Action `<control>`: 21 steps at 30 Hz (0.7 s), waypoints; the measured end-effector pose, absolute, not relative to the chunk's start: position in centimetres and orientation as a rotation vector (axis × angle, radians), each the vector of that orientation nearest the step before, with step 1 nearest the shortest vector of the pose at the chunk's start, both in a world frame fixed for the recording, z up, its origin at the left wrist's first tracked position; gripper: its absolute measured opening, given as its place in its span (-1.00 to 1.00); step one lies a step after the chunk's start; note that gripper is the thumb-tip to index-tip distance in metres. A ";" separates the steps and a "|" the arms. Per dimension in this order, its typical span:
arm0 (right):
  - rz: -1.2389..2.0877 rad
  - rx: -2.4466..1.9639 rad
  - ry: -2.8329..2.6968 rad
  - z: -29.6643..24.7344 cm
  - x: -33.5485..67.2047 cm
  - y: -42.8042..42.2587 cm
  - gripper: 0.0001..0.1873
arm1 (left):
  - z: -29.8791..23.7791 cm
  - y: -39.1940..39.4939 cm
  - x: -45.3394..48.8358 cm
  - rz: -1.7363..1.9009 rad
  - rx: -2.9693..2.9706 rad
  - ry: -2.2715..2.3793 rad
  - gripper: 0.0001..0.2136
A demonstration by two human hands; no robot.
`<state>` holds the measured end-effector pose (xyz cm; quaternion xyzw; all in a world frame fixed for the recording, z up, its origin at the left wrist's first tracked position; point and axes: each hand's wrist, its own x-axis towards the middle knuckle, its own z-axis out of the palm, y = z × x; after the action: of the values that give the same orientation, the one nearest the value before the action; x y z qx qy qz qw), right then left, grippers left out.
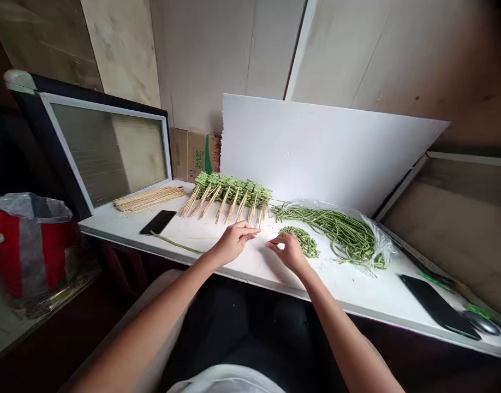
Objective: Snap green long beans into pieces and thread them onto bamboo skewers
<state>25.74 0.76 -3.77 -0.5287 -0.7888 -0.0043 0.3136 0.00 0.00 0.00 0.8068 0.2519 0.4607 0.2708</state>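
Since the cut beans (303, 241) lie right by my right hand (289, 252), it pinches at them (can't tell if it's got one), while my left hand (233, 241) rests loosely open, seemingly empty.

A single head-worn view looks forward and down from above the person's lap, close over the white surface (357, 292), facing the leaning white board (324, 147) and the wall behind.

cut bean pieces (303, 241) | short, green — small loose heap | on white table (357, 289)
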 end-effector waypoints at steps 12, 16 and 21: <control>0.222 -1.498 -2.062 -1.3 26.4 -0.7 -0.42 | -0.1 -0.2 0.3 1.270 2.156 0.726 -0.71; 0.496 -1.297 -1.976 2.1 24.9 -3.0 -0.39 | -0.2 -0.3 0.8 1.328 2.065 0.728 -0.73; 0.499 -1.129 -1.997 3.2 22.9 -4.7 -0.56 | -0.3 -0.6 1.2 1.327 2.072 0.722 -0.76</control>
<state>22.87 -4.66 3.16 -0.4436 -0.7845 0.1959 0.3864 1.17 -0.63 -0.27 0.7745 0.2700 0.4962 0.2847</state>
